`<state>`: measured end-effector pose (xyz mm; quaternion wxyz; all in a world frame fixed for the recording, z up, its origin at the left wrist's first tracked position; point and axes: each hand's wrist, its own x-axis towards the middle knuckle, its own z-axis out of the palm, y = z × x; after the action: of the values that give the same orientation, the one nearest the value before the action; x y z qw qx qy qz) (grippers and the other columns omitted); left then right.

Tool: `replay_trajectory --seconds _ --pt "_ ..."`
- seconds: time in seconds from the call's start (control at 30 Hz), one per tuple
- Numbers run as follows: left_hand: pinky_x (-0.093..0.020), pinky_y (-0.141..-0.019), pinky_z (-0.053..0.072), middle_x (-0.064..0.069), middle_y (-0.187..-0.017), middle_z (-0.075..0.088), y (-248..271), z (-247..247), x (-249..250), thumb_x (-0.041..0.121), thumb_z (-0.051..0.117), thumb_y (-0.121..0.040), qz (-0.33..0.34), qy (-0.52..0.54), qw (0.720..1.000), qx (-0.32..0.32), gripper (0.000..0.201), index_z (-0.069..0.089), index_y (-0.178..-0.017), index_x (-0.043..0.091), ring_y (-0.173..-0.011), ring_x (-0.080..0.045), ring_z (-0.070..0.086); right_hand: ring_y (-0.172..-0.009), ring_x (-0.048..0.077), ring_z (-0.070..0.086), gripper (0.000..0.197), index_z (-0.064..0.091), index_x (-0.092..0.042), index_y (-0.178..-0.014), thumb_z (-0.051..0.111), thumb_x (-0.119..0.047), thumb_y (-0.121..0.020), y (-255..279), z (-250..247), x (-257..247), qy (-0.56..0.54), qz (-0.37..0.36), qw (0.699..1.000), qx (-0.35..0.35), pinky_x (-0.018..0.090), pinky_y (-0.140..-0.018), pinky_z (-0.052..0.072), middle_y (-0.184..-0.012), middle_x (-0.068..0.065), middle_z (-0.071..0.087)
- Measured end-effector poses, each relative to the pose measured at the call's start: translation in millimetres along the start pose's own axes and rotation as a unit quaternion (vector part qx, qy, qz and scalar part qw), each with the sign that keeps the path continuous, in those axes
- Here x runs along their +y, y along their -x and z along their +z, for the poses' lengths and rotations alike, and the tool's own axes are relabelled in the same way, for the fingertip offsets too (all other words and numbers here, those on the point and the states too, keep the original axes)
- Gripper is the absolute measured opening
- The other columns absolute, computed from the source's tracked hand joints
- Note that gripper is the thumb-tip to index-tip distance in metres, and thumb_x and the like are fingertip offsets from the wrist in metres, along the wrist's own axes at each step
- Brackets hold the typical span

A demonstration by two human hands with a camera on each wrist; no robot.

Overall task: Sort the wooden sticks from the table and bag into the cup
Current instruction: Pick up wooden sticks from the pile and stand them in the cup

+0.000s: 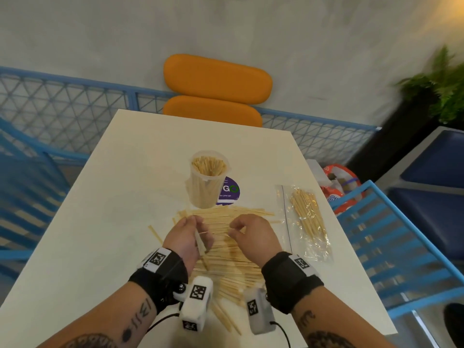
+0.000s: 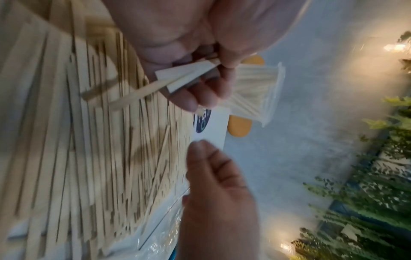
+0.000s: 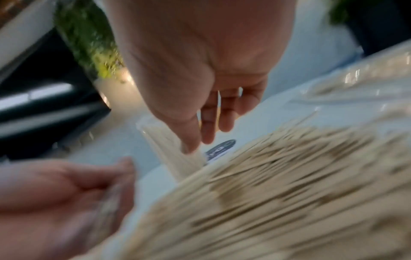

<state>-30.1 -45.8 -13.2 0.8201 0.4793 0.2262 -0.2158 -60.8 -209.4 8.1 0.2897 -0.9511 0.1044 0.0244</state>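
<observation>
Left-wrist-only: left hand (image 2: 189, 58) grip on sticks (image 2: 173, 79)

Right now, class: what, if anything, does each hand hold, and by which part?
The left hand pinches a few wooden sticks near one end between thumb and fingers. The right hand hovers over the loose pile, fingers curled; whether it holds anything cannot be told.

The cup (image 1: 209, 179) stands behind the loose sticks (image 1: 233, 249); the bag (image 1: 305, 222) lies right.
</observation>
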Motion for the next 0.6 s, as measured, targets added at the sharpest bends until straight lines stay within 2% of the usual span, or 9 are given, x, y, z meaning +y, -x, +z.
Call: replay_trajectory --seconds 0.07,0.1,0.17,0.23,0.47,0.53,0.6 --pt "-0.024 -0.044 0.035 -0.002 -0.066 0.046 -4 -12 4 0.023 0.035 -0.109 0.009 -0.009 1.0 0.02 0.026 0.054 -0.095 0.011 -0.045 -0.012 0.037 -0.114 0.017 0.054 0.034 0.068 -0.027 -0.12 0.068 -0.039 -0.089 -5 2 12 0.127 0.001 0.99 -0.062 0.035 -0.096 0.048 -0.117 -0.004 0.063" --pt "-0.022 -0.042 0.028 0.0 -0.064 0.042 -5 -18 5 0.023 0.035 -0.109 0.008 -0.012 1.0 0.02 0.025 0.053 -0.096 0.012 -0.043 -0.01 0.031 -0.117 0.02 0.05 0.036 0.066 -0.029 -0.123 0.067 -0.042 -0.089 -7 5 15 0.185 -0.005 0.979 -0.091 0.039 -0.097 0.048 -0.119 -0.002 0.06" --pt "-0.02 -0.04 0.02 0.002 -0.059 0.035 -4 -25 8 0.027 0.034 -0.109 0.004 -0.017 1.0 0.015 0.025 0.052 -0.097 0.014 -0.041 -0.009 0.023 -0.116 0.022 0.048 0.032 0.067 -0.031 -0.12 0.062 -0.044 -0.091 -9 9 16 0.253 -0.027 0.961 -0.104 0.041 -0.096 0.047 -0.119 -0.001 0.059" --pt "-0.02 -0.04 0.018 0.004 -0.057 0.03 -1 -29 10 0.031 0.035 -0.109 0.004 -0.025 1.0 0.011 0.027 0.05 -0.094 0.015 -0.042 -0.009 0.021 -0.115 0.022 0.049 0.029 0.069 -0.031 -0.121 0.057 -0.041 -0.095 -11 13 17 0.271 -0.044 0.957 -0.094 0.04 -0.095 0.046 -0.119 -0.001 0.061" --pt "-0.024 -0.047 0.025 0.003 -0.059 0.035 5 -36 15 0.029 0.034 -0.109 0.022 -0.032 0.999 0.001 0.028 0.053 -0.093 0.016 -0.049 -0.012 0.027 -0.103 0.019 0.055 0.024 0.073 -0.033 -0.106 0.05 -0.03 -0.099 -14 5 10 0.3 -0.052 0.951 -0.062 0.037 -0.089 0.047 -0.105 -0.007 0.065" --pt "-0.027 -0.048 0.032 0.0 -0.064 0.04 6 -35 18 0.027 0.034 -0.109 0.033 -0.039 0.999 -0.005 0.029 0.055 -0.095 0.014 -0.051 -0.014 0.034 -0.096 0.016 0.06 0.021 0.074 -0.032 -0.099 0.053 -0.028 -0.098 -17 -5 6 0.242 -0.024 0.968 -0.062 0.034 -0.087 0.05 -0.096 -0.01 0.066" --pt "-0.031 -0.053 0.045 -0.005 -0.07 0.052 9 -29 20 0.025 0.036 -0.109 0.036 -0.04 0.998 -0.014 0.029 0.058 -0.098 0.011 -0.055 -0.017 0.048 -0.077 0.011 0.06 0.019 0.076 -0.023 -0.091 0.06 -0.031 -0.096 -19 -16 0 0.129 -0.002 0.991 -0.046 0.028 -0.074 0.051 -0.08 -0.01 0.064"
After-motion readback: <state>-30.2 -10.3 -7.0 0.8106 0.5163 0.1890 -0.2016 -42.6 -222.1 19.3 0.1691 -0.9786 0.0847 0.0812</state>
